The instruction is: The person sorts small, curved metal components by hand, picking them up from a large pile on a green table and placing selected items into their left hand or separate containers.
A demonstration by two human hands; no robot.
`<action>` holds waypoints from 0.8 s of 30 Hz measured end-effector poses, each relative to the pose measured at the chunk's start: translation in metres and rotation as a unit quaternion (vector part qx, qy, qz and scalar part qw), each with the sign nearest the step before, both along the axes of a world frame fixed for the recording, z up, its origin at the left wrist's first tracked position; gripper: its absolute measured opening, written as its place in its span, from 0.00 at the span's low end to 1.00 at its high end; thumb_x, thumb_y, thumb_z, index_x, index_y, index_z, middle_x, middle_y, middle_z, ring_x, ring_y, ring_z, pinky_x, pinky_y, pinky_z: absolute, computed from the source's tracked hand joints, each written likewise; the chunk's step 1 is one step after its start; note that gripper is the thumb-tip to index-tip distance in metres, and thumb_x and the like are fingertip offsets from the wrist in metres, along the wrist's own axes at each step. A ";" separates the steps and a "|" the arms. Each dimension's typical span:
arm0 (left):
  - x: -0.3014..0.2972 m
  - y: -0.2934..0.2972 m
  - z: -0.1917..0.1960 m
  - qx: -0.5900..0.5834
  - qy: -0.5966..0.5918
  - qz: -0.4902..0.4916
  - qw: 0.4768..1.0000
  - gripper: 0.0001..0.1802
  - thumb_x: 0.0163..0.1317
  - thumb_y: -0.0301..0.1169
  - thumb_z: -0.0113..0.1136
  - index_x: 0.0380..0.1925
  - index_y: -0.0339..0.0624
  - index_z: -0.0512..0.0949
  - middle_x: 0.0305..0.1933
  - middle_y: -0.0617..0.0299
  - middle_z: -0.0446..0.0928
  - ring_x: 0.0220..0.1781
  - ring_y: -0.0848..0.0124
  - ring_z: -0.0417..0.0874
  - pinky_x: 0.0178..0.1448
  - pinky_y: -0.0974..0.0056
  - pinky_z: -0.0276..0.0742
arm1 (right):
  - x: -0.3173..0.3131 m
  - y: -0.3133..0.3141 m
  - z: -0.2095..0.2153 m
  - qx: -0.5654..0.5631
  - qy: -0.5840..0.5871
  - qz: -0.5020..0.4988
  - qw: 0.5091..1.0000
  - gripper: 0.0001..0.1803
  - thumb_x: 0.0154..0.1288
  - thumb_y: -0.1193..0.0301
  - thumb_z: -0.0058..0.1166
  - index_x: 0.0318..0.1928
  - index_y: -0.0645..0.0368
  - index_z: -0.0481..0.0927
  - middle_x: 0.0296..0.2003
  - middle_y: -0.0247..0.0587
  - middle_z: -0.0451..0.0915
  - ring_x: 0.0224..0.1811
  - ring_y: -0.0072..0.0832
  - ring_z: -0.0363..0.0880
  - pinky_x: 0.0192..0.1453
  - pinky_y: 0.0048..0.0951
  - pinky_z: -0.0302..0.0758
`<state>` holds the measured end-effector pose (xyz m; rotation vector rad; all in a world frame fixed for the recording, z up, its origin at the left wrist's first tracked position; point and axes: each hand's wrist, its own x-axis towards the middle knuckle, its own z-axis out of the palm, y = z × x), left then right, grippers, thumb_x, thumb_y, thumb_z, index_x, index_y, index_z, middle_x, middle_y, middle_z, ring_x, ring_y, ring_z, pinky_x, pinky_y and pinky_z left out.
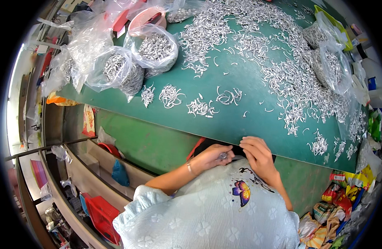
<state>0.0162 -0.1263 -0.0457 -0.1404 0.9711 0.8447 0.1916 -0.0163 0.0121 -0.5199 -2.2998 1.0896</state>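
Observation:
Close to my body, at the near edge of the green table (157, 111), my left hand (211, 157) is closed around a small silvery-grey bunch (222, 156), too small to make out in detail. My right hand (257, 155) is beside it, just over the table edge, its fingers bent and pressed together; anything in them is hidden. Beyond the hands lie small piles of curved silver metal pieces (229, 96), with another pile (201, 108) to the left. A large spread of the same pieces (282, 74) covers the far and right parts of the table.
Clear plastic bags full of silver pieces (155, 50) stand at the far left, near a pink basket (147, 18). More filled bags (330, 68) and a yellow-green basket (344, 35) are at the right. Drawers with a red basket (101, 216) lie left; colourful packets (336, 199) lie right.

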 end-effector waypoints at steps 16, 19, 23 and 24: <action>-0.070 0.077 0.028 0.292 0.820 0.126 0.475 0.05 0.63 0.25 0.59 0.31 0.36 0.80 0.34 0.54 0.75 0.36 0.62 0.75 0.41 0.62 0.69 | -0.110 0.052 -0.014 0.241 -0.137 0.019 0.960 0.21 0.66 0.67 0.54 0.59 0.52 0.75 0.65 0.39 0.67 0.72 0.45 0.58 0.72 0.51 0.58; -0.066 0.074 0.027 0.271 0.855 0.035 0.440 0.04 0.60 0.26 0.62 0.33 0.38 0.79 0.38 0.56 0.75 0.45 0.57 0.73 0.53 0.55 0.65 | -0.111 0.063 -0.033 0.244 -0.148 0.020 0.958 0.20 0.67 0.65 0.53 0.58 0.54 0.75 0.65 0.40 0.68 0.72 0.45 0.59 0.74 0.50 0.57; -0.063 0.067 0.034 0.263 0.837 0.013 0.480 0.13 0.56 0.31 0.67 0.39 0.38 0.80 0.48 0.55 0.74 0.52 0.56 0.72 0.59 0.53 0.63 | -0.099 0.081 -0.040 0.210 -0.132 -0.039 0.968 0.16 0.66 0.69 0.54 0.53 0.58 0.78 0.62 0.43 0.71 0.69 0.44 0.63 0.72 0.46 0.61; -0.062 0.067 0.037 0.269 0.842 0.001 0.467 0.15 0.55 0.32 0.69 0.41 0.39 0.80 0.50 0.55 0.74 0.55 0.55 0.71 0.62 0.50 0.61 | -0.095 0.086 -0.041 0.199 -0.129 -0.051 0.970 0.15 0.66 0.70 0.54 0.52 0.59 0.79 0.61 0.44 0.72 0.69 0.44 0.64 0.72 0.45 0.62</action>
